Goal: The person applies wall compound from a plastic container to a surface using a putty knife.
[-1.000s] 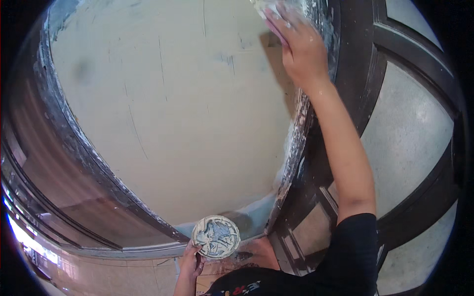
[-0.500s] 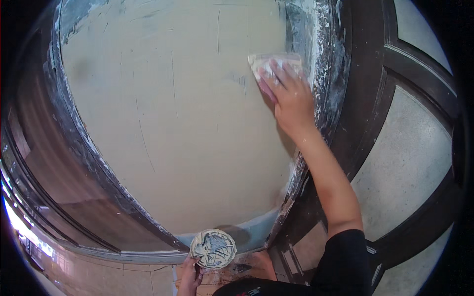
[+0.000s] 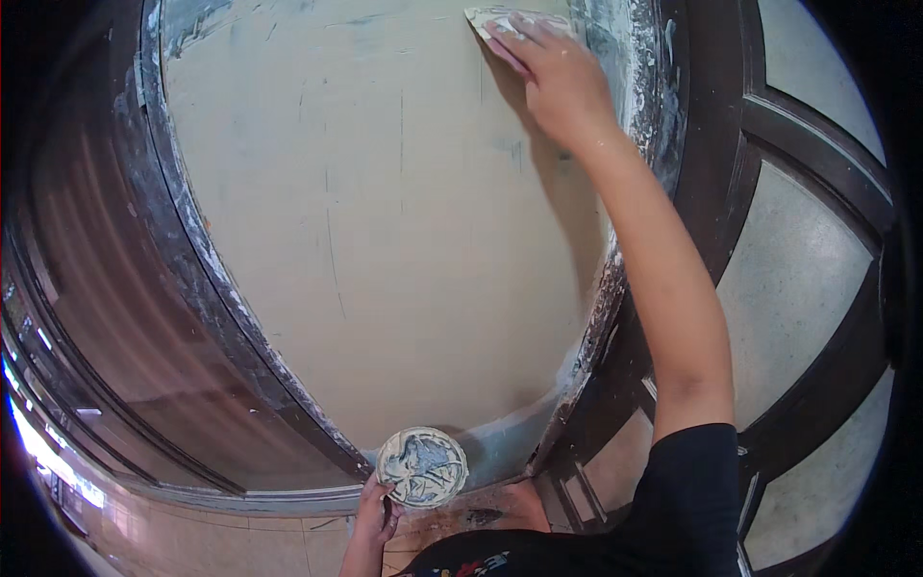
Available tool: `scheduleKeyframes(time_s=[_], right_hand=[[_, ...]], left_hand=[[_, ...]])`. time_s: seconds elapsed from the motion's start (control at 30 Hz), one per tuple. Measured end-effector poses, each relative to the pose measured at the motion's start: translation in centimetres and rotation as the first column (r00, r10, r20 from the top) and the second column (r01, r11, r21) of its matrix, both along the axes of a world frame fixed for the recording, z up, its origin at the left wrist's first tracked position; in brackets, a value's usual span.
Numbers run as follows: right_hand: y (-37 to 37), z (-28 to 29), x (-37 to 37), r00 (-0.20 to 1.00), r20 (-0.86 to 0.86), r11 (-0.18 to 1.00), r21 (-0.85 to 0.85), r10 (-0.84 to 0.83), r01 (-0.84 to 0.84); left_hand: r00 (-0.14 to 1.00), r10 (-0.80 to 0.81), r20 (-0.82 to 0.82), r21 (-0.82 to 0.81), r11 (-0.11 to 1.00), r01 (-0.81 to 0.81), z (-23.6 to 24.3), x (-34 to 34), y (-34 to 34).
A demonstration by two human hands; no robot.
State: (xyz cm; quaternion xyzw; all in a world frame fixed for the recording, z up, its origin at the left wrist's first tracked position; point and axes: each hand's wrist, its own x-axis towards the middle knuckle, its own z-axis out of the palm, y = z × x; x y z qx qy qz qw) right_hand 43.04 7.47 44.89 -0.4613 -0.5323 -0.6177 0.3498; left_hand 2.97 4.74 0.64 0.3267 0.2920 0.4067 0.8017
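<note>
High on the panel, close to its right border, my right hand (image 3: pixel 562 77) is closed round a putty knife (image 3: pixel 519 21) with a wide, paste-smeared blade. The blade lies against the panel (image 3: pixel 413 240), which is coated in beige putty with several thin vertical scratch lines. Bluish-grey patches show along the panel's top and lower edges. Down at the bottom, my left hand (image 3: pixel 373 514) grips the rim of a round tub (image 3: pixel 423 468). Grey-beige putty is smeared over the tub's top and rim.
A dark frame strip spattered with white (image 3: pixel 226 284) borders the panel's left side. To the right stands dark woodwork with pale inset panes (image 3: pixel 793 279). Brown curtain-like glazing (image 3: pixel 106 308) is on the left. Tiled floor (image 3: pixel 269 546) shows below.
My right hand has moved up the panel with the putty knife. The tub in my left hand sits slightly further right and higher in view, and the whole view has shifted a little.
</note>
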Motion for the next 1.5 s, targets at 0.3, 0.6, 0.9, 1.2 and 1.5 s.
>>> scheduleKeyframes(time_s=[0.3,0.6,0.9,1.2,1.5], right_hand=[[-0.7,-32.8,-7.6,0.954,-0.262,0.870,-0.492,-0.146,-0.002],[-4.0,-27.8,-10.6,0.961,-0.273,0.888,-0.429,0.047,-0.165],[1.9,-1.9,-10.4,0.992,-0.089,0.995,-0.033,0.090,-0.093],[1.9,-35.2,-19.4,0.950,-0.287,0.859,-0.510,-0.123,-0.043],[0.2,-20.2,-19.9,0.959,-0.206,0.951,-0.196,0.197,-0.237]], left_hand=[[1.000,0.023,0.002,-0.019,1.000,-0.023,-0.8,-4.6,1.6],[0.996,-0.075,-0.037,0.067,0.995,0.077,-0.6,-5.8,3.1],[0.999,0.018,0.044,-0.051,0.999,-0.016,-2.4,-7.5,1.8],[0.994,0.107,0.023,-0.075,0.992,-0.105,-5.1,-12.9,2.4],[0.999,0.026,0.047,-0.044,0.999,-0.024,-4.5,-14.7,3.4]])
